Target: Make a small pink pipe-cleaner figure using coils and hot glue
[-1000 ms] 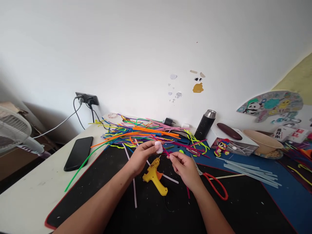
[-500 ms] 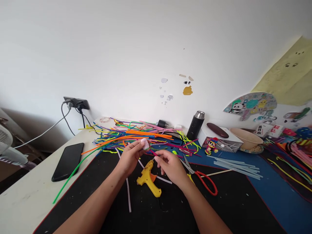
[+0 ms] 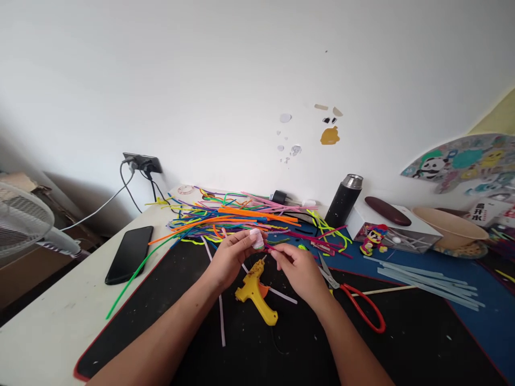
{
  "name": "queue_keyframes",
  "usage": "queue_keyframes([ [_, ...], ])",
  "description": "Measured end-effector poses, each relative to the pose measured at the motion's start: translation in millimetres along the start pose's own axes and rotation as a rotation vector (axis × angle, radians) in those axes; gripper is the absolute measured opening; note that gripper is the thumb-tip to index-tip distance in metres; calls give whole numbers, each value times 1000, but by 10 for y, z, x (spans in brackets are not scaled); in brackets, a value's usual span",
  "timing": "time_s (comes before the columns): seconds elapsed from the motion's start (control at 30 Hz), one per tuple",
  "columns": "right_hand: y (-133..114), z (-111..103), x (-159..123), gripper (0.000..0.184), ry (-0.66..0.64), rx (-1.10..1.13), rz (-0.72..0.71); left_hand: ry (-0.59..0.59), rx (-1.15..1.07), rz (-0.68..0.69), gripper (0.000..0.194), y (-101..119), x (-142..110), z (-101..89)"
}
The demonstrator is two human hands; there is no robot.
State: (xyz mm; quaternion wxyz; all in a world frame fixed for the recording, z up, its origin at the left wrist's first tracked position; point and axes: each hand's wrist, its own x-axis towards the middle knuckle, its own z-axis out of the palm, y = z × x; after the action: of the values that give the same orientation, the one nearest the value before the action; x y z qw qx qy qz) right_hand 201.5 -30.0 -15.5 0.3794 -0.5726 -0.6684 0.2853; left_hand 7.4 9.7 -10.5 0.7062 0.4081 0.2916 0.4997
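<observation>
My left hand [image 3: 230, 258] is closed round a small pale pink rolled piece [image 3: 256, 238], held up above the black mat [image 3: 161, 300]. My right hand [image 3: 298, 271] pinches a thin magenta pipe cleaner [image 3: 270, 250] whose end meets the pink piece. Both hands hover just over a yellow glue gun [image 3: 255, 292] lying on the mat. A heap of coloured pipe cleaners [image 3: 237, 217] lies right behind the hands.
Red-handled scissors [image 3: 354, 297] lie right of my right hand. A black phone [image 3: 129, 253] rests on the white table at left, a fan [image 3: 24, 222] beyond it. A black flask [image 3: 343, 201], a box, a bowl [image 3: 450, 228] and clear glue sticks [image 3: 426, 281] stand at right.
My hands have drawn closer together, the right one bringing the magenta pipe cleaner up to the pink piece. The camera view swung right, then back left.
</observation>
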Motion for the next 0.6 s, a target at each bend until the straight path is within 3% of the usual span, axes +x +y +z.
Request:
queue_keyframes([
  [0.13, 36, -98, -10, 31, -11, 61, 71, 15, 25, 14, 32, 2, 9, -5],
  [0.3, 41, -22, -22, 28, -87, 38, 74, 43, 44, 54, 33, 29, -3, 6],
  [0.6, -74, 8, -45, 26, 2, -27, 7, -37, 163, 30, 34, -33, -35, 101],
])
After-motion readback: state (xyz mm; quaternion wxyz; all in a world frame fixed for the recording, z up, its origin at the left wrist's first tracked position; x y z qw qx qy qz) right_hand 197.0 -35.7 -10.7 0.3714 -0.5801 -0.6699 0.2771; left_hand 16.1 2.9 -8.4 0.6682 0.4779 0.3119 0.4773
